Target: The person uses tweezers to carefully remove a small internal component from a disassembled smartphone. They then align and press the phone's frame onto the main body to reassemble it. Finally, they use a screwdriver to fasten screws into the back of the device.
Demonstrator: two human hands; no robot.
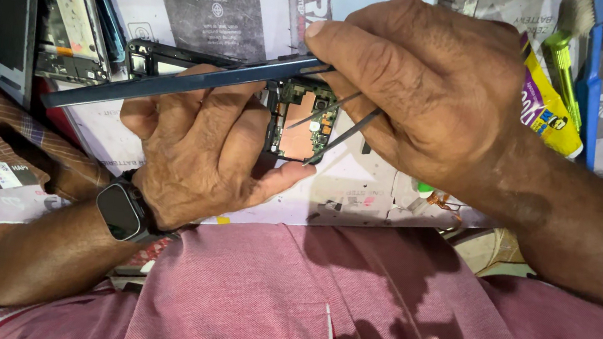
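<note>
Opened phone (300, 119): centre of the frame, slightly above the middle, its circuit board and copper-coloured shield showing, held up above the bench.
Blue back cover (182, 82): a thin dark blue panel running from left of centre to the phone's top edge, lifted at a slant off the body.
Left hand (204, 154): fingers curled around the phone from below and left, thumb stretched under its lower edge; a firm wrap-around hold on the phone.
Right hand (418, 92): comes in from the upper right, fingers pinched tight on the tweezers, forefinger lying along the cover's edge.
Tweezers (341, 125): two thin metal legs, slightly parted, tips at the board's lower right.
Smartwatch (120, 210): dark, on the left wrist, lower left.
Glue tube (547, 108): yellow and purple, upper right, beside the right hand.
Green brush handle (563, 64): just above the tube.
Phone frames (67, 18): stacked at upper left.
Pink shirt (345, 313): fills the bottom of the frame.
</note>
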